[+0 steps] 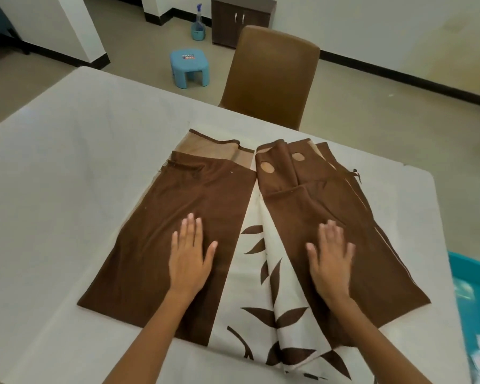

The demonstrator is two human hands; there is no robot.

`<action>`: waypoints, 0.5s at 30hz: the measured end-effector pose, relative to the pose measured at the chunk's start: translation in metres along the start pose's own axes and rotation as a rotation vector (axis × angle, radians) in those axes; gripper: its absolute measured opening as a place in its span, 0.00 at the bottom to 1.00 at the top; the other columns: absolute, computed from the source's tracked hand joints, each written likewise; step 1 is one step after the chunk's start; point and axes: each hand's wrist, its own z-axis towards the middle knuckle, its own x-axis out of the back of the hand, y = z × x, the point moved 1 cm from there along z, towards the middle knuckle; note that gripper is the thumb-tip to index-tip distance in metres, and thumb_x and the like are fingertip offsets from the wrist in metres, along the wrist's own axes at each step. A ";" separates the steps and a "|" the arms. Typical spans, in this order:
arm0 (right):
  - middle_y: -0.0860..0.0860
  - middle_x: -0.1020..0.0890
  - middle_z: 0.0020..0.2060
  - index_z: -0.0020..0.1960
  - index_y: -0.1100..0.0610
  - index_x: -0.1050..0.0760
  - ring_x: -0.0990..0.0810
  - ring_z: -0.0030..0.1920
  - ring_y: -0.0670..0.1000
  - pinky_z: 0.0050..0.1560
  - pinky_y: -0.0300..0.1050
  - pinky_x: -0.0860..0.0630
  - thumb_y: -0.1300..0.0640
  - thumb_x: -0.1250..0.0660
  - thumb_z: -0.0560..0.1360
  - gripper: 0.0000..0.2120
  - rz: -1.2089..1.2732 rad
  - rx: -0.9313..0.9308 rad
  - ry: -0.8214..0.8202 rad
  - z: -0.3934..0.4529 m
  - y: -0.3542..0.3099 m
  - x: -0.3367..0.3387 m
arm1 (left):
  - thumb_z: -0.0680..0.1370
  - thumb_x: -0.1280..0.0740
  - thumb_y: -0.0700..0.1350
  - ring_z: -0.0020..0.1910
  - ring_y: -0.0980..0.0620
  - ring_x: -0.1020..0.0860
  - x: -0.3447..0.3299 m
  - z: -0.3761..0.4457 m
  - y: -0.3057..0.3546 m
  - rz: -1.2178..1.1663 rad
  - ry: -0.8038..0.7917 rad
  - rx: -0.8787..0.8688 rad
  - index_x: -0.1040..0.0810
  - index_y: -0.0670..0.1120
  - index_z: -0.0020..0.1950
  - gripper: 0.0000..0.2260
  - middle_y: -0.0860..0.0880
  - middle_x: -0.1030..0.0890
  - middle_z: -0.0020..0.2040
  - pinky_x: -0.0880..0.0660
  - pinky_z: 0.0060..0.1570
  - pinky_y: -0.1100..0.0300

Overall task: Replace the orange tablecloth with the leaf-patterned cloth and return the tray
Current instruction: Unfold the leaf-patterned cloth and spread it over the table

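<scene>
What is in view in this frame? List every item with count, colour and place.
leaf-patterned cloth: 1, brown and cream, partly folded, mid table
table: 1, white-covered, foreground
chair: 1, brown, beyond table
stool: 1, light blue, on floor
spray bottle: 1, blue, on floor by cabinet
cabinet: 1, dark brown, against far wall
tray: 1, turquoise, right edge, partly out of frame
left hand: flat on cloth
right hand: flat on cloth, slightly blurred

Cloth (194,206) brown, cream centre (brown leaves); chair (272,79) brown; stool (189,66) blue.
</scene>
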 end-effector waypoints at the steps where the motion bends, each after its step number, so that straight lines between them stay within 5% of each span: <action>1: 0.48 0.54 0.76 0.76 0.50 0.53 0.57 0.76 0.49 0.73 0.55 0.60 0.36 0.65 0.77 0.32 0.004 0.090 -0.043 0.002 -0.018 -0.007 | 0.80 0.58 0.63 0.76 0.47 0.47 -0.004 0.009 0.018 -0.005 -0.016 -0.034 0.45 0.44 0.77 0.32 0.44 0.45 0.77 0.51 0.73 0.50; 6: 0.44 0.59 0.76 0.77 0.46 0.57 0.62 0.76 0.47 0.75 0.54 0.61 0.32 0.70 0.75 0.34 -0.022 0.237 -0.194 0.010 -0.032 -0.033 | 0.80 0.56 0.63 0.76 0.45 0.44 -0.028 0.037 0.055 0.073 -0.081 -0.127 0.43 0.48 0.77 0.30 0.44 0.43 0.77 0.50 0.72 0.50; 15: 0.43 0.55 0.76 0.76 0.44 0.57 0.61 0.75 0.42 0.75 0.50 0.59 0.36 0.62 0.78 0.29 -0.017 0.037 -0.140 -0.002 0.069 -0.003 | 0.80 0.53 0.64 0.77 0.49 0.51 -0.027 0.042 0.038 0.021 -0.055 -0.178 0.46 0.52 0.78 0.29 0.48 0.47 0.78 0.52 0.74 0.51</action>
